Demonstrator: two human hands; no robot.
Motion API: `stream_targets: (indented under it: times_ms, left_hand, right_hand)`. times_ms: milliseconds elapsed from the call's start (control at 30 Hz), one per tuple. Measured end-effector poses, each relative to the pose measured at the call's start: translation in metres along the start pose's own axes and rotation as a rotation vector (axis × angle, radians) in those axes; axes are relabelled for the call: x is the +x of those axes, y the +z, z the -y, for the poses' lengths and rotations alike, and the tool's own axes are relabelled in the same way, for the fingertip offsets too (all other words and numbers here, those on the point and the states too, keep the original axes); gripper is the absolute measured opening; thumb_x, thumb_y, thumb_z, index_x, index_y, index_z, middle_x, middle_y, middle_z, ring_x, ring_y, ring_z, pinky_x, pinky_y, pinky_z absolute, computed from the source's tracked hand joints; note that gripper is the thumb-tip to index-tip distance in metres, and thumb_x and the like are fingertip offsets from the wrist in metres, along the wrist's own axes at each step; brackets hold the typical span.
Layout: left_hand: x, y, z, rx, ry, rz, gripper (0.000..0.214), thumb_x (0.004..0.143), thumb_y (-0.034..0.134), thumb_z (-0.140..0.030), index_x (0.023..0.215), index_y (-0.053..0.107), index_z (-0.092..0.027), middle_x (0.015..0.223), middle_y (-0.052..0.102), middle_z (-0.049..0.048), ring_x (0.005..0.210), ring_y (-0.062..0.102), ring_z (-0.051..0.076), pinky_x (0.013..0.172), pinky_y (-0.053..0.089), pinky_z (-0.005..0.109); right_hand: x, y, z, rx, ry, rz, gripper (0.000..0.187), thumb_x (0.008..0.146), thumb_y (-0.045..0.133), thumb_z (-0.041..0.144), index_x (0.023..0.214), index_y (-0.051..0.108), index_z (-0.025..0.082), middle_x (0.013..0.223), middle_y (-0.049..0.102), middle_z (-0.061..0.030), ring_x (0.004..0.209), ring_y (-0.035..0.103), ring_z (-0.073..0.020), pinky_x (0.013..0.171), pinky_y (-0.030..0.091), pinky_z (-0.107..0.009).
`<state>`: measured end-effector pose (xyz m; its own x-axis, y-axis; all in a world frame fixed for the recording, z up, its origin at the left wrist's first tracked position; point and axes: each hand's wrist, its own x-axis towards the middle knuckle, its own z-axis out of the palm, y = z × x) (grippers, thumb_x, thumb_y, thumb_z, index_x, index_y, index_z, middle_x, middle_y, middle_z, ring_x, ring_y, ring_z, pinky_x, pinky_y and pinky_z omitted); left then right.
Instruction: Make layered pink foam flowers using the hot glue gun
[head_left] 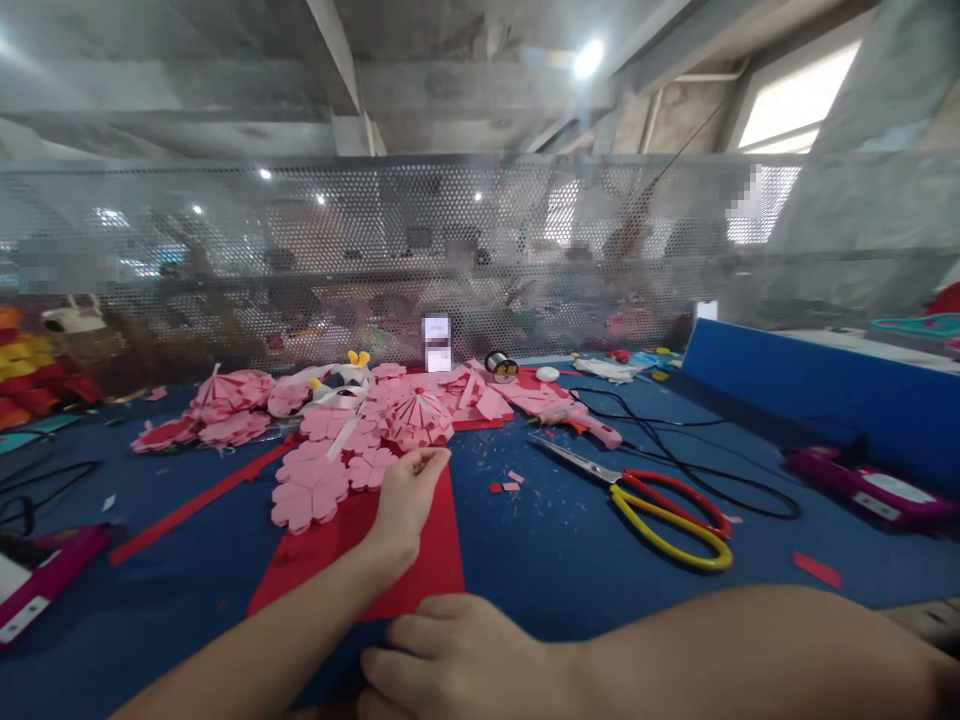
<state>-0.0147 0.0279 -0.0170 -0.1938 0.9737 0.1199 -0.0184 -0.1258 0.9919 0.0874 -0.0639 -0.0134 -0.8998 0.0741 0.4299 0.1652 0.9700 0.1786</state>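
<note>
My left hand (409,500) reaches out over a sheet of red paper (330,585), its fingertips pinched together. Anything between those fingertips is too small to make out. Just beyond it sits a pleated pink paper umbrella (418,415) with white ribs. Pink flower-shaped paper cutouts (311,488) lie stacked to the left of the hand, partly over the red sheet. Closer to me, my right hand (465,655) is curled, near the front end of the red sheet. Its fingers are bent under, so whatever they grip is hidden.
Large scissors (667,510) with red and yellow handles lie at right, near a pink glue gun (592,425) and its black cable. A wire spool (501,367) and a phone (437,343) stand at the back before a perforated metal screen (360,250). Magenta power strips (870,485) lie at both sides.
</note>
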Motion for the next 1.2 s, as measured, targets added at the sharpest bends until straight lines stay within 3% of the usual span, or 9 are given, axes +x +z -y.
stream_targets:
  times_ms: [100, 167, 267, 367, 567, 733, 1033, 1200]
  left_hand:
    - [-0.002, 0.002, 0.008, 0.017, 0.031, 0.02, 0.027, 0.077, 0.07, -0.042, 0.083, 0.071, -0.016, 0.066, 0.059, -0.0013, 0.056, 0.046, 0.009, 0.053, 0.036, 0.021]
    - [-0.003, 0.005, 0.008, 0.018, 0.043, 0.044, 0.027, 0.077, 0.07, -0.042, 0.083, 0.072, -0.016, 0.072, 0.064, 0.0007, 0.065, 0.053, 0.012, 0.061, 0.041, 0.022]
    - [-0.004, 0.008, 0.005, 0.025, 0.046, 0.087, 0.028, 0.077, 0.071, -0.043, 0.084, 0.073, -0.016, 0.074, 0.067, 0.0019, 0.07, 0.056, 0.014, 0.067, 0.043, 0.024]
    - [-0.006, 0.009, 0.003, 0.043, 0.042, 0.124, 0.028, 0.078, 0.072, -0.043, 0.083, 0.073, -0.016, 0.074, 0.067, 0.0031, 0.074, 0.058, 0.016, 0.068, 0.044, 0.026]
    - [-0.013, 0.009, -0.003, 0.122, 0.036, 0.187, 0.025, 0.078, 0.071, -0.043, 0.082, 0.074, -0.018, 0.066, 0.062, 0.0028, 0.073, 0.058, 0.019, 0.061, 0.04, 0.025]
    - [-0.017, 0.008, -0.004, 0.2, 0.057, 0.244, 0.026, 0.079, 0.068, -0.043, 0.082, 0.075, -0.018, 0.061, 0.056, 0.0002, 0.055, 0.042, 0.012, 0.05, 0.028, 0.024]
    - [-0.019, 0.005, -0.004, 0.241, 0.084, 0.305, 0.025, 0.083, 0.067, -0.042, 0.085, 0.074, -0.019, 0.054, 0.03, -0.0057, 0.052, 0.025, 0.01, 0.048, 0.017, 0.025]
    - [-0.019, 0.004, -0.004, 0.298, 0.083, 0.338, 0.025, 0.083, 0.065, -0.042, 0.082, 0.071, -0.018, 0.054, 0.028, -0.0065, 0.05, 0.025, 0.01, 0.048, 0.018, 0.025]
  right_hand:
    - [-0.019, -0.038, -0.026, -0.011, 0.056, -0.169, 0.032, 0.095, 0.052, 0.032, 0.066, 0.057, 0.02, 0.057, 0.059, 0.0029, 0.049, 0.048, -0.013, 0.045, 0.032, -0.031]
    - [-0.035, -0.051, -0.056, -0.006, 0.254, -0.213, 0.019, 0.093, 0.053, 0.024, 0.078, 0.063, 0.019, 0.066, 0.065, 0.0004, 0.058, 0.057, -0.0131, 0.054, 0.04, -0.029]
    - [-0.058, -0.048, -0.1, 0.051, 0.554, -0.326, 0.012, 0.092, 0.058, 0.021, 0.098, 0.067, 0.018, 0.082, 0.072, -0.0019, 0.069, 0.064, -0.0119, 0.064, 0.047, -0.024]
    - [-0.075, -0.036, -0.121, 0.164, 0.703, -0.4, 0.014, 0.092, 0.061, 0.026, 0.101, 0.069, 0.02, 0.083, 0.072, -0.0018, 0.07, 0.065, -0.0122, 0.066, 0.05, -0.024]
    - [-0.078, -0.034, -0.113, 0.323, 0.717, -0.384, 0.015, 0.09, 0.063, 0.029, 0.1, 0.073, 0.022, 0.087, 0.075, -0.0026, 0.076, 0.068, -0.0143, 0.07, 0.054, -0.027]
    - [-0.075, -0.035, -0.111, 0.317, 0.699, -0.364, 0.012, 0.09, 0.062, 0.026, 0.093, 0.073, 0.022, 0.082, 0.075, -0.0018, 0.072, 0.068, -0.0134, 0.067, 0.053, -0.025]
    - [-0.07, -0.035, -0.109, 0.342, 0.774, -0.321, 0.008, 0.084, 0.059, 0.018, 0.079, 0.065, 0.02, 0.071, 0.067, 0.0014, 0.062, 0.058, -0.0094, 0.06, 0.047, -0.021]
    - [-0.068, -0.031, -0.107, 0.387, 0.808, -0.278, 0.008, 0.084, 0.057, 0.02, 0.079, 0.064, 0.02, 0.073, 0.067, 0.0009, 0.063, 0.057, -0.0099, 0.061, 0.047, -0.021]
